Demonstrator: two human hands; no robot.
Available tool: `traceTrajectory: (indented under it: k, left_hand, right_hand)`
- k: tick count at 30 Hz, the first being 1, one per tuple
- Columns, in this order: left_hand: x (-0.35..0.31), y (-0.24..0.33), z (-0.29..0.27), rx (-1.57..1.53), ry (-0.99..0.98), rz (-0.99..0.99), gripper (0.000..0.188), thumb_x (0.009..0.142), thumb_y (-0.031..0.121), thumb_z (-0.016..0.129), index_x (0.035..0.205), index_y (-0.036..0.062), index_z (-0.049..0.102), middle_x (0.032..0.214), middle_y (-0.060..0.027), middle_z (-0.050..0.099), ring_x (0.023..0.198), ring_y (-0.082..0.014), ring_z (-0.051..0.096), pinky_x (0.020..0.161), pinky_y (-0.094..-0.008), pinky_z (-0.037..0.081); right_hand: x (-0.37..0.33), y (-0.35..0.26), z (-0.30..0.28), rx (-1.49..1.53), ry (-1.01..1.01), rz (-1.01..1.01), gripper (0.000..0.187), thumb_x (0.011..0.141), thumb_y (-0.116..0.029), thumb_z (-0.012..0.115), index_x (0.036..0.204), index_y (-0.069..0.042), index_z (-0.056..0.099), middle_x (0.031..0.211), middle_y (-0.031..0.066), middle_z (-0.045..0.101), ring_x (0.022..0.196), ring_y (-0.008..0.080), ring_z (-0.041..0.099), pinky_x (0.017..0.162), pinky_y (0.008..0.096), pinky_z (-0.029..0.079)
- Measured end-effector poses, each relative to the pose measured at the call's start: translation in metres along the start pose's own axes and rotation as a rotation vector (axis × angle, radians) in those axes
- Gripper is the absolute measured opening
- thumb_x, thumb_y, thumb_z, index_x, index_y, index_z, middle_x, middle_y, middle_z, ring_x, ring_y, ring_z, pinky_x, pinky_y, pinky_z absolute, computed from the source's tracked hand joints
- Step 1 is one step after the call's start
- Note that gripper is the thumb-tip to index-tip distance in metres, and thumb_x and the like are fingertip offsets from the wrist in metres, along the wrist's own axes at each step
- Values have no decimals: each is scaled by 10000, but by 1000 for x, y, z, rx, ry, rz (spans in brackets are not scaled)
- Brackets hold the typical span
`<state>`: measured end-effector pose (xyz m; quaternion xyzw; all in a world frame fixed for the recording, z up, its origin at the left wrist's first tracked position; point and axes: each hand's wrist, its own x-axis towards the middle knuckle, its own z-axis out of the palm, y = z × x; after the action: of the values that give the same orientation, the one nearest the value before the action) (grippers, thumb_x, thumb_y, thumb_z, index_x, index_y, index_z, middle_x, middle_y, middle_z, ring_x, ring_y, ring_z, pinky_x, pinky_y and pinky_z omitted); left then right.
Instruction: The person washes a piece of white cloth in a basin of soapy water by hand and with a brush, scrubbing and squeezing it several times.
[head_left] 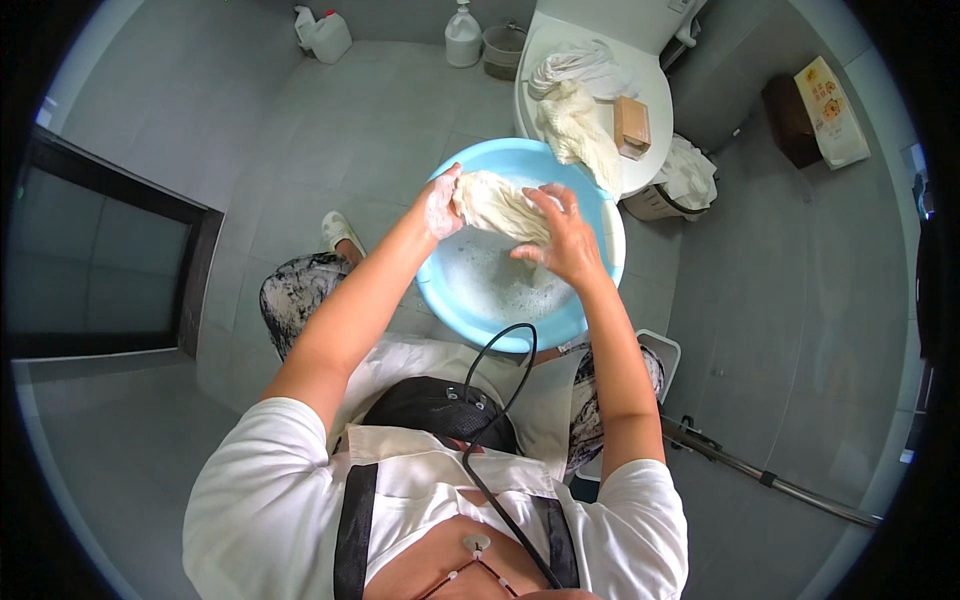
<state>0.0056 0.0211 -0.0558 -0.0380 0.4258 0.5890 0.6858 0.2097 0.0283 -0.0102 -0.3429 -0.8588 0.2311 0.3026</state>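
Cloth [497, 207], cream-coloured, hangs above sudsy water [497, 285] in the blue basin [431, 287]; the left hand [442, 208] grips one end, the right hand [568, 238] is spread at the other. Rubbing it low over the basin should contain splashes.

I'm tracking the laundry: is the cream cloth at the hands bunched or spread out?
Bunched: the cream cloth is gathered into long folds between the left hand and right hand.
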Motion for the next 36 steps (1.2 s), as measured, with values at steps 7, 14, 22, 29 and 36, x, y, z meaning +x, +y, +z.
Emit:
traceTrajectory:
  k: [7, 14, 22, 29, 36]
  left_hand:
    - [3, -4, -10, 121, -132, 19, 309, 856, 337, 461, 962, 50, 507, 892, -61, 563, 837, -190, 550, 756, -332, 452]
    - [-14, -20, 5, 344, -182, -11, 496, 748, 496, 586, 1054, 126, 462, 984, -11, 493, 925, -139, 473, 798, -330, 400]
    - [-28, -42, 17, 601, -345, 144, 715, 740, 331, 657, 1296, 126, 257, 1183, -41, 421, 1067, -174, 430, 895, -363, 363]
    - [-16, -55, 15, 469, -155, 227, 494, 655, -73, 445, 1138, 32, 429, 1050, -111, 512, 942, -195, 523, 808, -306, 437]
    - [-21, -19, -8, -42, -559, 78, 475, 626, -86, 399, 1099, -84, 436, 1101, -179, 506, 1029, -275, 498, 903, -377, 402]
  right_hand:
    - [-7, 36, 13, 132, -19, 37, 239, 686, -34, 608, 919, -88, 617, 1028, 113, 528, 891, 286, 542, 768, 339, 439]
    - [-8, 36, 6, 713, -97, 454, 257, 828, -189, 511, 898, 39, 606, 1017, 81, 551, 906, 183, 513, 807, 291, 390]
    - [-9, 36, 4, 1202, -33, 903, 452, 857, -365, 462, 1123, -1, 490, 1089, 121, 533, 931, 198, 530, 797, 307, 411]
    - [-9, 32, 4, 1224, -103, 971, 489, 858, -385, 456, 1208, -45, 423, 1186, 95, 479, 1058, 206, 468, 900, 334, 356]
    - [-8, 82, 8, 1096, 174, 922, 481, 877, -317, 432, 1245, -14, 373, 1227, 119, 442, 1112, 224, 423, 939, 338, 319]
